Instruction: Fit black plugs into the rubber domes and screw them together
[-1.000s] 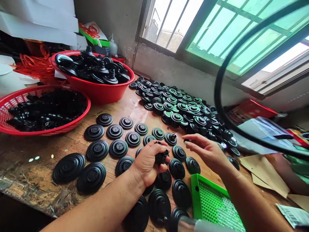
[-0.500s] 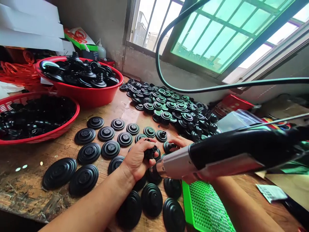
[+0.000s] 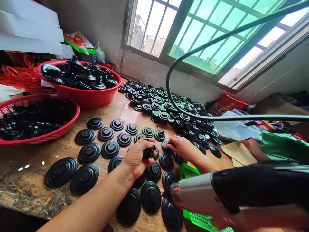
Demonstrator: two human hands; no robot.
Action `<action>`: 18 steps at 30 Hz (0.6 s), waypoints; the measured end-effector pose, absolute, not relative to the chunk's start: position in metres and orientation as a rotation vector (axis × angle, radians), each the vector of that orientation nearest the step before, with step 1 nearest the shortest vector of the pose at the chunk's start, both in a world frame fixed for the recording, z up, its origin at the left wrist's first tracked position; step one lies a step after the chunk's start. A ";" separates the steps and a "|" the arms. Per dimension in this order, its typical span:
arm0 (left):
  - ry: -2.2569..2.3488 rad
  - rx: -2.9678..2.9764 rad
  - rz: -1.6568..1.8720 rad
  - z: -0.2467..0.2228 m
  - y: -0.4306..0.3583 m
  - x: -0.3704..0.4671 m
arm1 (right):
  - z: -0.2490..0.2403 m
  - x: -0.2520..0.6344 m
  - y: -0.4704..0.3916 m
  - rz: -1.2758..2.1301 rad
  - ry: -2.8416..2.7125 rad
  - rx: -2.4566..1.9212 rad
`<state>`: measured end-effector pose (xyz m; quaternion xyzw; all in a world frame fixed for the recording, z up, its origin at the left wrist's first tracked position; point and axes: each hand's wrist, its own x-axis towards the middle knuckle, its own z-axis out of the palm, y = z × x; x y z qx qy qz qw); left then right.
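Observation:
My left hand is closed around a few small black plastic fittings, above rows of black ridged discs. Its fingers partly cover them. My right hand has its fingertips pinched on a small black fitting, mostly hidden, at the middle of a black ridged disc lying on the table. Just beyond that, another disc has a fitting standing upright on it. Close to the camera, a power screwdriver lies across the view in front of my right forearm; neither hand grips it.
A heap of black discs lies toward the window. At left stand a red tub of black parts and a red basket of small fittings. A green perforated tray sits under the screwdriver. A dark cable loops overhead.
The screwdriver has swung down and right, away from my hands, and its cable loop has shifted. My left hand keeps its fittings; my right hand stays at nearly the same disc, now less covered.

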<state>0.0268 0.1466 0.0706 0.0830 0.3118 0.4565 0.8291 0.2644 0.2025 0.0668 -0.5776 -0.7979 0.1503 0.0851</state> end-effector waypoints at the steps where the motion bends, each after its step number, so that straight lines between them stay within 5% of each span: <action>1: 0.667 0.181 0.965 0.071 0.146 0.027 | 0.066 0.264 0.204 0.375 -2.415 -1.774; 18: 0.653 0.189 0.948 0.069 0.145 0.027 | 0.053 0.254 0.198 0.022 -2.393 -2.034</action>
